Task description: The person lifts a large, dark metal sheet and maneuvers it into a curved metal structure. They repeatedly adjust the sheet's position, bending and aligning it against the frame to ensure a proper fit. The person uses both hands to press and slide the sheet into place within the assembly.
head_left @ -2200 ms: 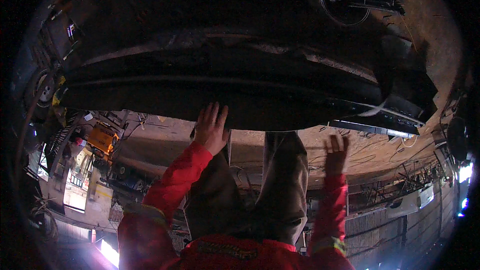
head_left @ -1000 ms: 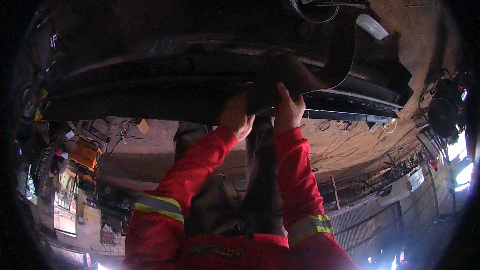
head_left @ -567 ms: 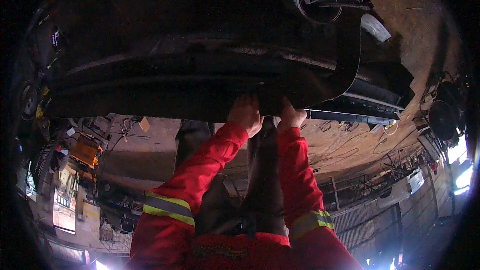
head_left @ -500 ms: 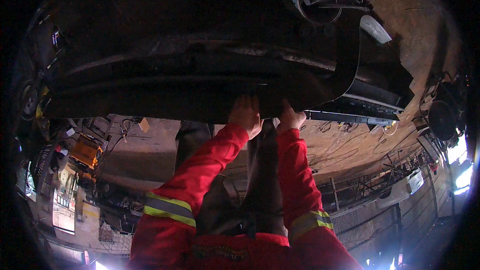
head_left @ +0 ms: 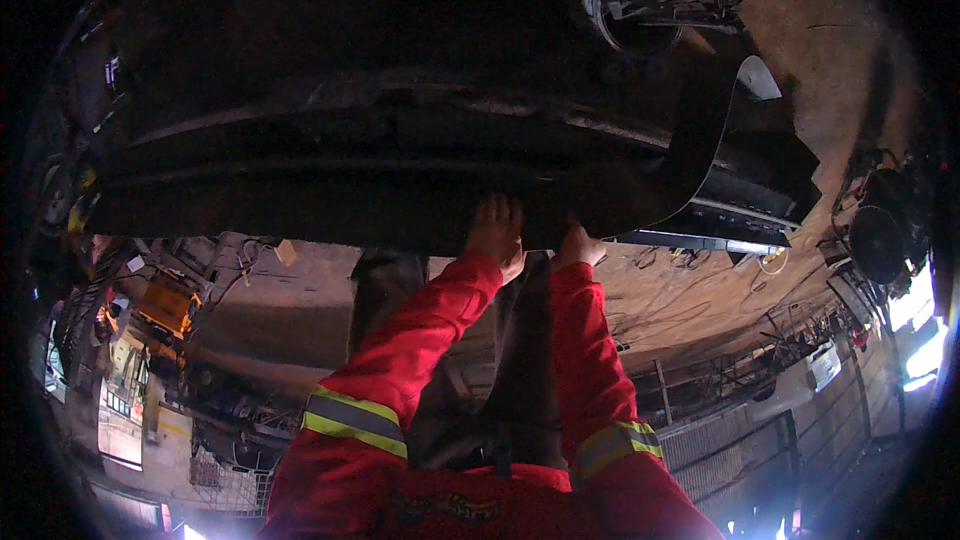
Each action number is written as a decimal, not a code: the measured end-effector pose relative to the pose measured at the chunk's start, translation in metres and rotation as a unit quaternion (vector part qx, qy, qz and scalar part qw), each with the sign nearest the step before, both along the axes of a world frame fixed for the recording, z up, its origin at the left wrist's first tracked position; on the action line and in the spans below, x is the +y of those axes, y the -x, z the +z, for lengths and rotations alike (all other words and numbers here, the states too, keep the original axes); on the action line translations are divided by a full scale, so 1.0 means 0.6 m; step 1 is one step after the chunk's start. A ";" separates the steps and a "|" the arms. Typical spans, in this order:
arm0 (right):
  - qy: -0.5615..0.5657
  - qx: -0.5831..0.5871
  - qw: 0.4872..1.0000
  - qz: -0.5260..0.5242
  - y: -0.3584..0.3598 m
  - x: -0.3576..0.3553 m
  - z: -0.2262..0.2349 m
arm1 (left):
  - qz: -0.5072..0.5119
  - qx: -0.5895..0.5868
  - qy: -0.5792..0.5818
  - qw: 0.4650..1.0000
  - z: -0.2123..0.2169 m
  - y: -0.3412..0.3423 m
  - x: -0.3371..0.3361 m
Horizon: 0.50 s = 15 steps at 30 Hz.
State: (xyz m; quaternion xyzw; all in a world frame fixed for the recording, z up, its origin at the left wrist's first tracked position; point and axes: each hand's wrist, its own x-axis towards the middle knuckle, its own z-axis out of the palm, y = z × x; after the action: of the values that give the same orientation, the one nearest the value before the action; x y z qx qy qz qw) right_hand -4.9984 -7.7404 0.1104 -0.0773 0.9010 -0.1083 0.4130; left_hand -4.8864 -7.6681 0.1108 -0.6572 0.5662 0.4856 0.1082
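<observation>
A long dark flexible sheet [head_left: 380, 212] lies across in front of me, its near edge close to my body and its right part curling up and away. My left hand [head_left: 497, 237] is at the near edge, fingers laid over the top face, with the thumb hidden. Just to its right, my right hand [head_left: 578, 246] pinches the same edge, thumb on top and the other fingers mostly out of sight beneath. Under the curled part, straight dark metal bars [head_left: 740, 208] show on the right.
A round container of scrap strips [head_left: 640, 15] stands far right, beside the sheet's pale upturned end [head_left: 759, 78]. Cables lie on the brown floor [head_left: 690, 295]. An orange machine [head_left: 167, 304] sits at the left. At the right is a dark round object [head_left: 880, 225].
The curled right part of the sheet has shifted a little to the right. Both hands stay on the near edge, the right one slightly closer to the left.
</observation>
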 end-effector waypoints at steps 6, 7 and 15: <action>0.058 0.058 0.964 0.255 0.162 0.125 -0.131 | -0.005 -0.011 0.013 1.000 -0.014 0.017 0.011; 0.043 0.079 0.983 0.162 0.139 0.110 -0.121 | -0.016 -0.010 0.005 1.000 -0.013 0.017 0.006; -0.100 0.144 0.984 0.013 0.086 0.049 -0.051 | -0.026 0.021 -0.044 0.998 -0.012 0.046 -0.026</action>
State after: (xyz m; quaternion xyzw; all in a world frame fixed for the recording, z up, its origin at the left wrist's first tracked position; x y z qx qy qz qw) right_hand -5.0503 -7.7107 0.0800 -0.0621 0.9563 -0.0001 0.2855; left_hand -4.9139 -7.6839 0.1038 -0.6266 0.5630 0.5210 0.1378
